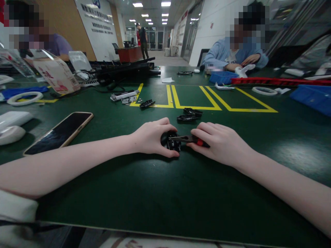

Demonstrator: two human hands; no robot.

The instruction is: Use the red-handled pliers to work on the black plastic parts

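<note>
Both hands met mid-table in head view. Left hand (pixel 152 138) curled round a small black part (pixel 170 141), fingers pressed on it, holding it down on the green table (pixel 165 193). Right hand (pixel 219 143) pinched a red-handled tool (pixel 192 139), tip touching the black part. Phone (pixel 60 132) lay left of the hands, well apart; black clips (pixel 190 115) sat just beyond; co-worker in blue sleeve (pixel 219 51) at far side.
</note>
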